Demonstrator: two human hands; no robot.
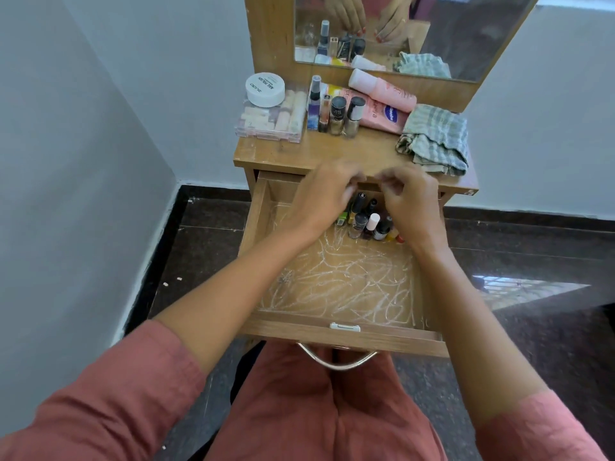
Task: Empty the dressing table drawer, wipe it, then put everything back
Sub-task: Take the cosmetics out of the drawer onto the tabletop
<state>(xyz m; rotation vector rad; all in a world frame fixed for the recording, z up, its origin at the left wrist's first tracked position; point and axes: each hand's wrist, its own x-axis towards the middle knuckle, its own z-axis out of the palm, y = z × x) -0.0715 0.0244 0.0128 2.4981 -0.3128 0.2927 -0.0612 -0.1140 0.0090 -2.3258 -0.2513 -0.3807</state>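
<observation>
The drawer [336,331] is pulled fully out, its scribbled floor mostly bare; a cluster of nail polish bottles [367,221] stands at its back. Both hands hover over that cluster with fingers curled. The left hand [324,194] and the right hand [411,197] are blurred, so I cannot tell whether either grip holds anything. On the surface [332,153] above lie a checked cloth [436,139], a pink lotion tube [382,113], more bottles and a white jar [265,89].

drawer [346,337] near and left floor bare, small bottles [369,221] clustered far right, both hands above them, tabletop edge [299,166] overhanging far end
</observation>
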